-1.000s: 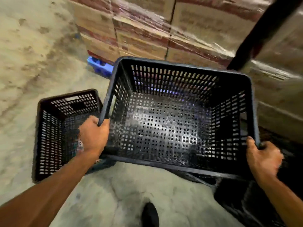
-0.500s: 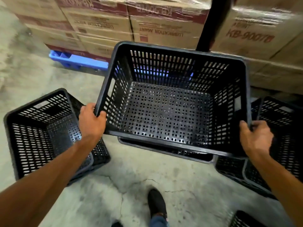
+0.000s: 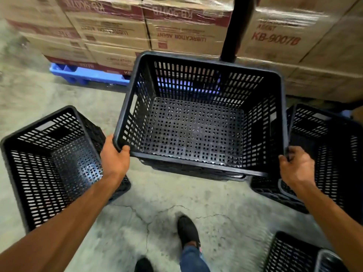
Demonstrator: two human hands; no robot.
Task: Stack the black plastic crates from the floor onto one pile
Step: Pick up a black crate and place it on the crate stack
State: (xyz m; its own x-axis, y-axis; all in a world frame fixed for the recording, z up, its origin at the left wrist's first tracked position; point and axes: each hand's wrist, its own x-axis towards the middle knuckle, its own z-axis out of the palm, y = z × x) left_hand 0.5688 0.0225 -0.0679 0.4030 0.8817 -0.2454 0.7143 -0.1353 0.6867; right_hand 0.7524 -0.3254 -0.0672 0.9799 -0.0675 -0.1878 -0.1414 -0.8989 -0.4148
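I hold a black perforated plastic crate level in front of me, open side up. My left hand grips its near left corner and my right hand grips its near right corner. Just under its front edge shows the rim of another black crate, over which the held one sits; whether they touch is unclear. A further black crate stands on the floor at the left. Another crate stands at the right, and one more lies at the bottom right.
Wrapped cardboard boxes are stacked on a blue pallet right behind the crates. A dark upright post rises behind the held crate. My shoes stand on cracked concrete floor between the crates.
The held crate has come from tilted to level and has dropped lower over the crate beneath it. My view has swung right, which brings the right-hand crates into sight.
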